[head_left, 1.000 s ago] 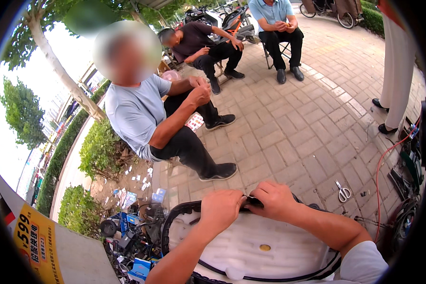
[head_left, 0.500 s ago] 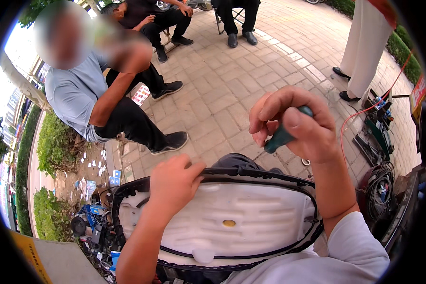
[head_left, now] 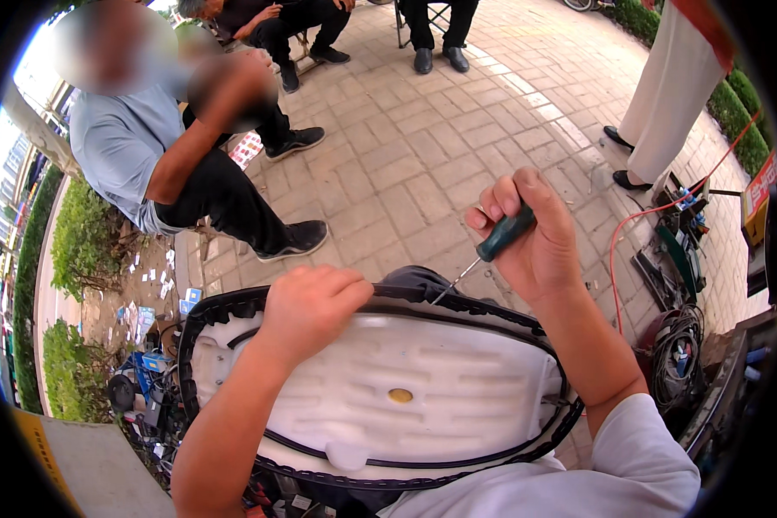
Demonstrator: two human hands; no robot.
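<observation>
A scooter seat point(head_left: 457, 371) lies upside down across my lap, its white plastic base facing up and a black cover folded round its rim. My left hand point(head_left: 309, 312) is closed over the far rim, left of the middle, with the fingertips hidden behind the edge. In my right hand point(head_left: 542, 246) is a screwdriver point(head_left: 507, 234) with a dark green handle, held above the far right side. Its thin metal shaft slants down to the left, and the tip is at the black cover's edge on the far rim. Whether it touches cannot be made out.
A person in a light blue shirt point(head_left: 116, 147) sits at the far left. Others sit at the back, and someone in pale trousers point(head_left: 669, 95) stands at the right. Tools and a coiled cable point(head_left: 678, 354) lie right; parts and litter point(head_left: 151, 380) lie left.
My right hand has turned the screwdriver so that its shaft points down, and its tip has come to the far rim. My left hand still grips the rim, its fingers now closer together.
</observation>
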